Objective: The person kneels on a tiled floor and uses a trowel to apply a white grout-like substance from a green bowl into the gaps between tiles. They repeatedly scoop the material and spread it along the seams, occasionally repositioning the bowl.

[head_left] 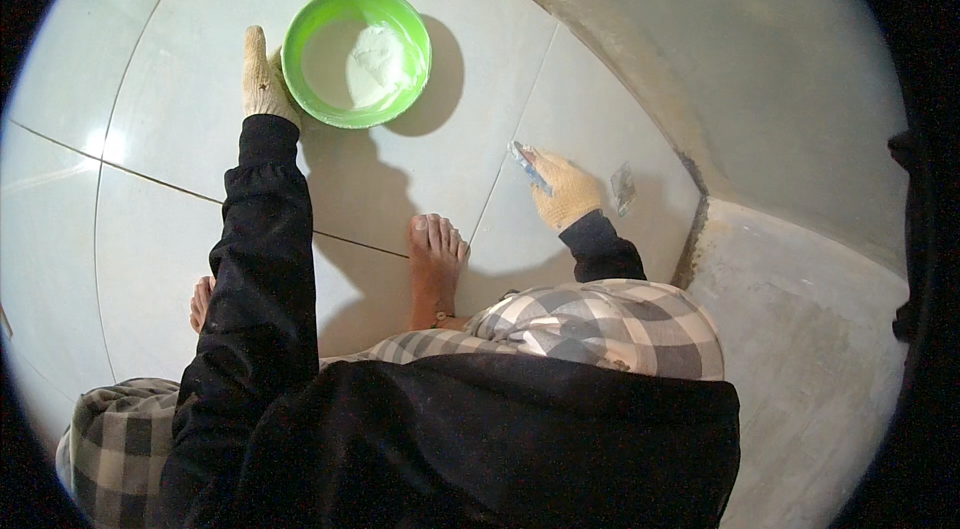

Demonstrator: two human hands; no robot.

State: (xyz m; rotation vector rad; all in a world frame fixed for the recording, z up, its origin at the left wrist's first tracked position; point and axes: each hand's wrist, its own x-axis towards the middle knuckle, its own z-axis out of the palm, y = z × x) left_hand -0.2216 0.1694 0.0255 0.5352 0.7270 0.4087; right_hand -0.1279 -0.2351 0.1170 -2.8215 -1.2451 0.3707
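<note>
A round green bowl [421, 62] with white paste or powder inside is at the upper middle. My left hand [266, 79], in a cream knit glove, grips the bowl at its left side. The thumb points up along the outside, while the other fingers are mostly hidden behind or under the bowl. To the right, my right hand [567, 191] wears a similar glove and is closed around a narrow blue-grey tool [530, 168] smeared with white. Its exact kind cannot be made out.
Large pale tiles [370, 184] with dark joints cover the floor. A small grey patch or piece [622, 189] shows just right of my right hand. Bare grey walls [740, 59] rise at the right, meeting in a rough corner. My bare foot [436, 264] stands between the hands.
</note>
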